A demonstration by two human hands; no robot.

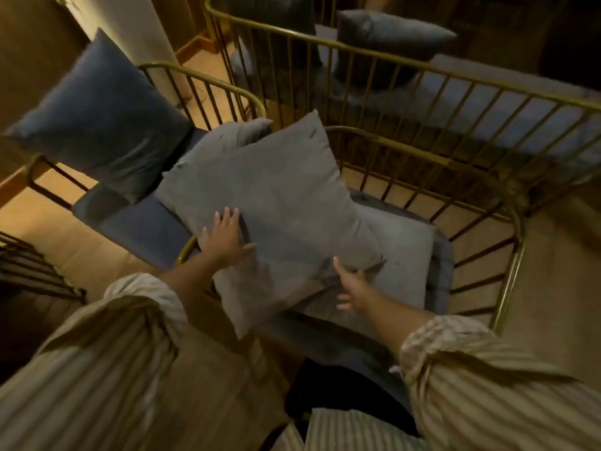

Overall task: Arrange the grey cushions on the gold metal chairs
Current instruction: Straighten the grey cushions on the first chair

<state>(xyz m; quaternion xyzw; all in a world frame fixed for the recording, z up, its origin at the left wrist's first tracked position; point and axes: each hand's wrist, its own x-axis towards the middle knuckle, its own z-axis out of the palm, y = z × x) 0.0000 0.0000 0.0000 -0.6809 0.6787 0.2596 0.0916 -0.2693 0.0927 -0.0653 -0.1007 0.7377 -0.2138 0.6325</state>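
A large grey cushion (279, 203) lies tilted across the seat of the near gold metal chair (517, 222). My left hand (224, 237) rests flat on its lower left side, fingers spread. My right hand (353, 284) touches the cushion's lower right corner, fingers apart. A lighter grey seat pad (400, 255) lies under the cushion. A second grey cushion (227, 135) peeks out behind it. On the left chair (208, 81) a dark blue-grey cushion (100, 118) leans upright.
Behind stands a gold metal bench (422, 63) with two dark cushions (387, 37) at its back. Wooden floor shows between the chairs. A dark metal frame (32, 271) sits at the left edge. My striped sleeves fill the bottom.
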